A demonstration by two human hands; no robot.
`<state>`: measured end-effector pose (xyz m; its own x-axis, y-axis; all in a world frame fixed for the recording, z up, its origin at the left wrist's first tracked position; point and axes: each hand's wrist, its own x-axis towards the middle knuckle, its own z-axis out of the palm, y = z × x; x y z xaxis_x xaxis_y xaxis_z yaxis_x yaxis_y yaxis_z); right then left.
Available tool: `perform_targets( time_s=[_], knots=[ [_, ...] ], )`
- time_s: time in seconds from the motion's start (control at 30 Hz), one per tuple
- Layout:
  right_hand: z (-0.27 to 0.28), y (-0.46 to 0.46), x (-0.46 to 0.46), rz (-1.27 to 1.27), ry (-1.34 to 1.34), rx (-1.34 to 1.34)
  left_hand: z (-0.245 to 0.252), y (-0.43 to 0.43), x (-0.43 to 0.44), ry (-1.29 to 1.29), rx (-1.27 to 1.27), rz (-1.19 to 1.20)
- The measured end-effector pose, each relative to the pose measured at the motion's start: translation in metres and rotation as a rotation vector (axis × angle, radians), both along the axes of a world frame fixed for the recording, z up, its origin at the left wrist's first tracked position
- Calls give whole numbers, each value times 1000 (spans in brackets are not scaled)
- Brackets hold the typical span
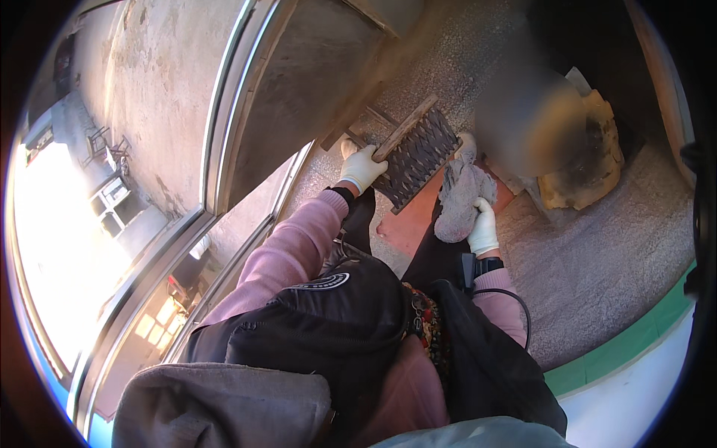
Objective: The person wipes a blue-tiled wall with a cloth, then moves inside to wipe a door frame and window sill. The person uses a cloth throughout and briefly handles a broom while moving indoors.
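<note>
My left hand [362, 168], in a white glove, grips the end of a wooden rail on a small stool. The stool's woven dark strap seat [421, 158] is tilted on its side, and its legs [382, 116] point to the upper left. In my gloved right hand [484, 228] is a bunched grey rag [462, 203], fluffy and worn-looking. The rag hangs just right of the seat, over my right leg; whether it touches the stool I cannot tell.
A reddish flat piece [411, 224] lies on the speckled floor [594, 257] beneath the stool. To the right stands a worn yellow item with a dark middle [608, 151], partly hidden by a blurred smudge. A metal-framed glazed door or window [215, 207] runs along my left.
</note>
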<state>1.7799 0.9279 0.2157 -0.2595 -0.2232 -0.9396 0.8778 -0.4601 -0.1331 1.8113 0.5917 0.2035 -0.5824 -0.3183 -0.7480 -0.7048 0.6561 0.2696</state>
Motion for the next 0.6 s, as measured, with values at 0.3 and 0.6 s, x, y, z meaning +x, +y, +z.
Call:
perform_targets(
  time_s=[0.3,0.6],
  knots=[
    [-74,9,-22,158,-12,32,-92,6,47,-206,246,-230],
    [-115,-6,-35,311,146,84,-121,-10,100,-263,485,-79]
  ],
)
